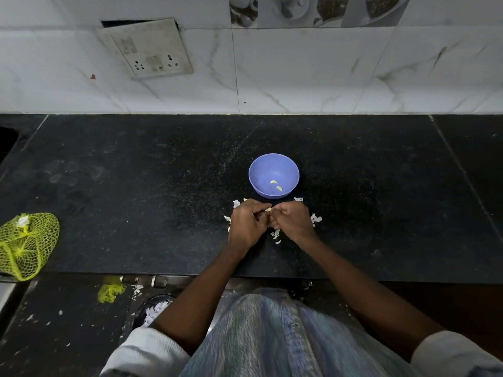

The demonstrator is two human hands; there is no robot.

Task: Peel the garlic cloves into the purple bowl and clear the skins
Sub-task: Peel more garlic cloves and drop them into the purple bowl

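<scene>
The purple bowl (273,170) stands on the black counter (136,186) with two peeled garlic cloves (276,185) lying inside it. Just in front of the bowl, my left hand (247,224) and my right hand (292,221) meet, fingers curled, pinching one garlic clove (268,210) between them. Only a pale tip of that clove shows. White garlic skins (315,219) lie scattered on the counter around and under both hands.
A yellow-green net bag (25,244) lies at the counter's left front edge. A wall socket plate (148,49) hangs on the tiled wall behind. On the floor below are more skins, a scrap of net (111,292) and a dark bin (152,308).
</scene>
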